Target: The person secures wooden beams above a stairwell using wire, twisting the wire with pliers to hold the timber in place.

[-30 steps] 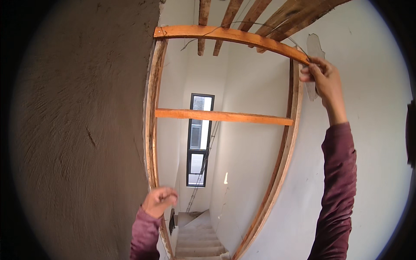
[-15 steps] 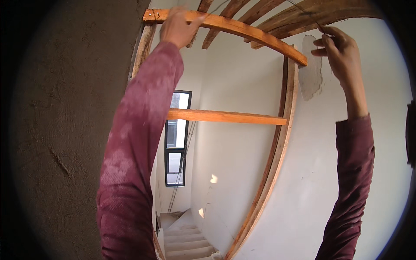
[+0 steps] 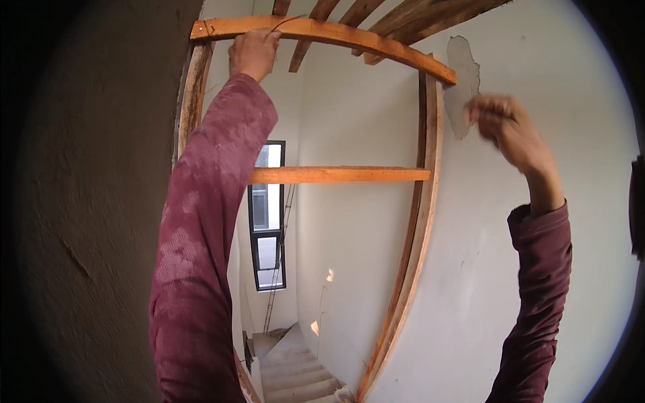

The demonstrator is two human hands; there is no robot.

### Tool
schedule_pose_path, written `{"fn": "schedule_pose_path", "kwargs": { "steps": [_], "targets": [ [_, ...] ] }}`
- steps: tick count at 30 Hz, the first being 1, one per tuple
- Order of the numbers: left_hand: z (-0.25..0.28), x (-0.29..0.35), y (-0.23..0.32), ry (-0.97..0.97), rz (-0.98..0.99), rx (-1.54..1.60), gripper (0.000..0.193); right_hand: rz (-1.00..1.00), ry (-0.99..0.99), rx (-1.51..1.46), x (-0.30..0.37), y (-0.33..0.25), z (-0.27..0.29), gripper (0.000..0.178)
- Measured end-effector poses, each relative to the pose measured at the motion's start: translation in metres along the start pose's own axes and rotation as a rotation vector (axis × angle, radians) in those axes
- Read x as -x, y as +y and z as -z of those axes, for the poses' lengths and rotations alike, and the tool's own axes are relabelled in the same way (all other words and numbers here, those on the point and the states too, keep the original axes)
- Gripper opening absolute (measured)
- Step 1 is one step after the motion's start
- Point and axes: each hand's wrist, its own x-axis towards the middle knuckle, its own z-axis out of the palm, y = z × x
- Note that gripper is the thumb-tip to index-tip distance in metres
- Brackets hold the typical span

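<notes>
My left hand [image 3: 254, 55] is raised to the underside of the top wooden beam [image 3: 376, 44], near its left end. Its fingers are closed on a thin dark wire [image 3: 287, 22], which curves up across the beam's face. Off to the right, my right hand [image 3: 502, 129] is in front of the white wall, apart from the frame. It is smeared by motion, with its fingers curled together; what they hold, if anything, cannot be made out. The beam rests on a left post [image 3: 195, 91] and a right post [image 3: 430, 134].
A lower wooden crossbar [image 3: 339, 175] spans the frame. Rough timbers [image 3: 430, 30] run overhead. A dark rough wall [image 3: 87, 201] stands close on my left. Beyond the frame, stairs [image 3: 295, 379] lie below a black-framed window [image 3: 267, 221]. A grey patch [image 3: 462, 87] marks the right wall.
My right hand has come down from the upper right, and the wire no longer shows at its fingers. My left hand has shifted left and lower, closing below the beam. The view has moved slightly.
</notes>
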Motion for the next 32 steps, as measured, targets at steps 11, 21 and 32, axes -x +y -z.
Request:
{"fn": "schedule_pose_path", "kwargs": {
  "steps": [11, 21, 32],
  "targets": [
    [-0.029, 0.059, 0.030, -0.711, 0.242, 0.698, 0.031, 0.274, 0.189, -1.057, -0.004, 0.003, -0.030, 0.043],
    [-0.051, 0.157, 0.107, -0.983, 0.312, 1.210, 0.042, -0.375, 0.077, -1.256, 0.016, 0.023, -0.180, 0.035],
    [0.034, 0.186, 0.090, 0.025, -0.480, 0.135, 0.065, -0.318, 0.355, -0.808, 0.065, 0.066, -0.160, 0.029]
  ]
}}
